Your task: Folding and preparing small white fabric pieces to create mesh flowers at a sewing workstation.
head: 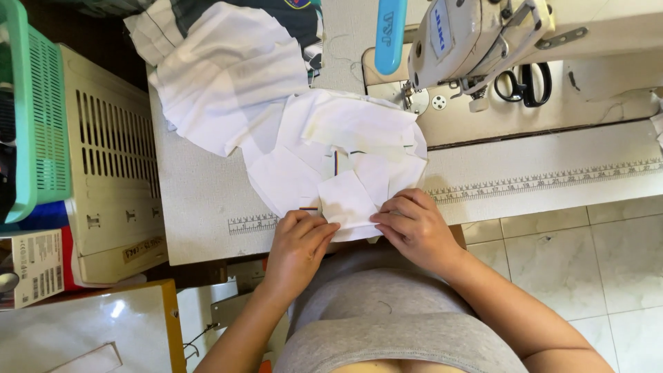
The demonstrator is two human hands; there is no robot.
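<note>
A small white fabric piece [345,200] lies at the near edge of the sewing table [200,200], on top of a heap of white cut fabric pieces [324,138]. My left hand [298,245] pinches its left lower edge with bent fingers. My right hand [413,224] presses and grips its right lower edge. A thin multicoloured striped trim [336,162] shows between the white pieces just beyond my hands. Both hands sit at the table's front edge, close together.
A white sewing machine [476,34] stands at the far right with black scissors [525,83] behind it. More white and dark fabric [221,62] is piled at the back. Cream [114,159] and green [38,110] plastic baskets stand left. Tiled floor [594,262] lies right.
</note>
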